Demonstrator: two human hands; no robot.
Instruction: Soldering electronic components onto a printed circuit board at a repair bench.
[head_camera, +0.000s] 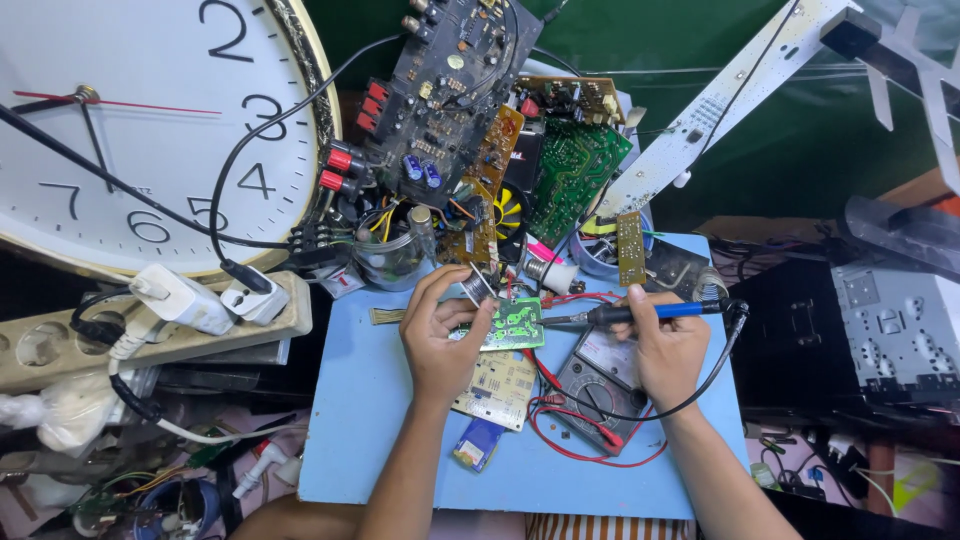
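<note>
Our left grip (440, 335) clasps a green circuit board (512, 325). Our right grip (662, 345) grasps a blue soldering iron (640, 313), its tip seemingly touching the board; a multimeter (600, 385) lies beneath.

Green circuit board (512, 323), blue-handled soldering iron (640, 313)

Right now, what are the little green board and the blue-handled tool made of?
The small green circuit board in the left hand looks like rigid matte laminate with pale printed tracks. The soldering iron in the right hand seems to have a smooth blue plastic handle and grey metal tip.
</note>
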